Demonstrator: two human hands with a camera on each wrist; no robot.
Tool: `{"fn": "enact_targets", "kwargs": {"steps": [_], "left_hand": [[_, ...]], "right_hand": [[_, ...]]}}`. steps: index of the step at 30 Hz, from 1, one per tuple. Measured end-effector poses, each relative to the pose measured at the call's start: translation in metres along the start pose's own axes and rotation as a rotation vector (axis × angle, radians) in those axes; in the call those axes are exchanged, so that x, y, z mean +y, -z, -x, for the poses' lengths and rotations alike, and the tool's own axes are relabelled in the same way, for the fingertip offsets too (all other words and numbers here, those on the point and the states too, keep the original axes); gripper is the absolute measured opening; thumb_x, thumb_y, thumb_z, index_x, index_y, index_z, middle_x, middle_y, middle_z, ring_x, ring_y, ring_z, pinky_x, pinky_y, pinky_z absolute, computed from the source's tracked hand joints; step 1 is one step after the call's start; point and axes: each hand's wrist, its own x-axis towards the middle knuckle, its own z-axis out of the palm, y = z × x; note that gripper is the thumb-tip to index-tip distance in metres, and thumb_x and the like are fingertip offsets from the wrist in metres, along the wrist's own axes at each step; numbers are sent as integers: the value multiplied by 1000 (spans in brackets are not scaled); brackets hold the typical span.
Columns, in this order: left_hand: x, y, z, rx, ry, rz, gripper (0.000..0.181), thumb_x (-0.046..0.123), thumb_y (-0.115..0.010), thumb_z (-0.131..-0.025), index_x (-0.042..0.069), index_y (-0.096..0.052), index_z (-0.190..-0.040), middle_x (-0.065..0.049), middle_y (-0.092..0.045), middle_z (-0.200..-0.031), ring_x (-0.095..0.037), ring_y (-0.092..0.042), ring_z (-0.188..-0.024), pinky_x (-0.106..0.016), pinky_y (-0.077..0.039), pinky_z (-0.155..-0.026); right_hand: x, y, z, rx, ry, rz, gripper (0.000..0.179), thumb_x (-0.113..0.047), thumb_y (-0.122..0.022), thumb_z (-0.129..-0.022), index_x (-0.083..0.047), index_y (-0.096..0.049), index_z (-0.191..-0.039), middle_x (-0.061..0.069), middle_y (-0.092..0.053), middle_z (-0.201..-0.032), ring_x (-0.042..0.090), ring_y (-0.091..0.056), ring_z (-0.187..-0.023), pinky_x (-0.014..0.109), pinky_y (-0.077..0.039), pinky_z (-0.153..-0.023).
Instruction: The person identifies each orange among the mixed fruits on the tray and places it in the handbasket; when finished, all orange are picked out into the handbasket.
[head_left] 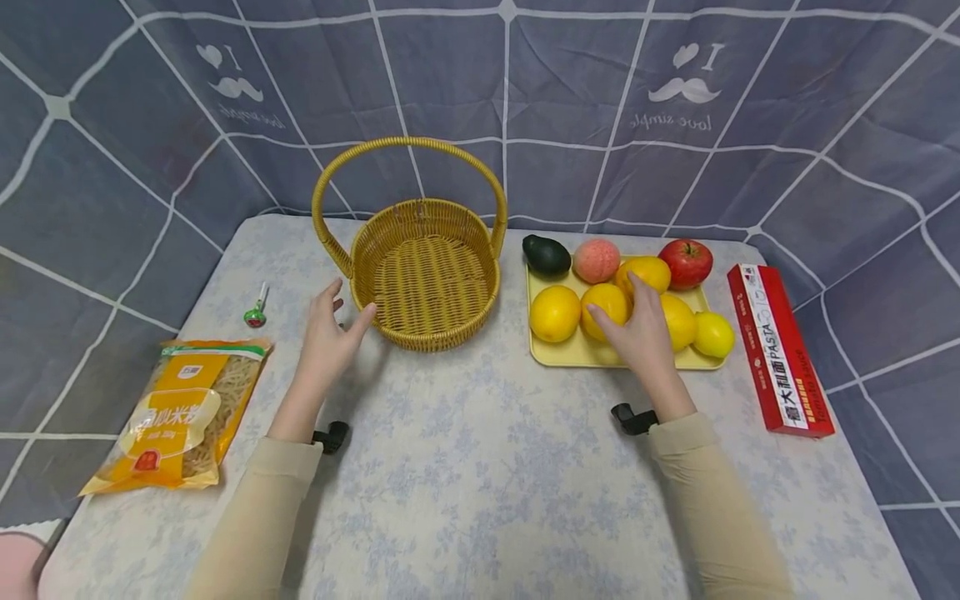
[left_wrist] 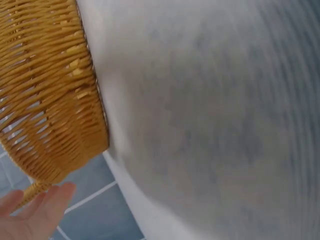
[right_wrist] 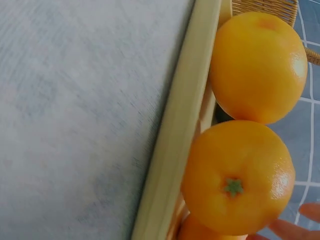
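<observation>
Got the right hand point(head_left: 643, 329) over the yellow tray point(head_left: 573, 359), with a wide gap between thumb and fingers. Can see the middle orange point(head_left: 607, 297) right at that gap, just by the thumb, and the rear orange point(head_left: 647, 267) up by the fingertips. Can't tell about actual contact, even in the right wrist view, with fingertips right by the middle orange's edge. Also got the left orange point(head_left: 555, 314) just beside the middle one, plus a yellow fruit point(head_left: 679, 323) and a lemon point(head_left: 713, 335) to the right. Along the back, an avocado point(head_left: 547, 256), a peach point(head_left: 597, 261) and an apple point(head_left: 686, 264).

Over on the other side, got the left hand point(head_left: 330, 329) loosely spread, thumb well apart from fingers, near the wicker basket point(head_left: 435, 341). Can't tell whether touching. Farther left, a lollipop point(head_left: 255, 317) and a noodle bag point(head_left: 176, 417). Past the tray's right end, a red pasta box point(head_left: 780, 350).
</observation>
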Motion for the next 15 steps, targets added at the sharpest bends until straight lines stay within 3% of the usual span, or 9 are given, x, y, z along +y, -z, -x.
{"fn": "enact_targets", "kwargs": {"steps": [5, 15], "left_hand": [[-3, -6, -10, -69, 36, 65, 85, 51, -49, -100, 8, -7, -159, -19, -13, -162, -40, -29, -145, -58, -37, -113], [-5, -14, -17, -52, 94, 135, 74, 29, -51, -103, 9, -6, -159, -17, -21, -160, -37, -35, -142, -50, -48, -107]], "right_hand": [[2, -5, -2, -14, -37, -13, 82, -37, -64, -94, 3, -25, -153, 28, -32, -153, 43, -32, -140, 56, -26, -120], [5, -15, -4, -39, -96, -4, 78, -31, -64, -95, 3, -25, -153, 29, -31, -153, 44, -33, -139, 56, -27, -120]]}}
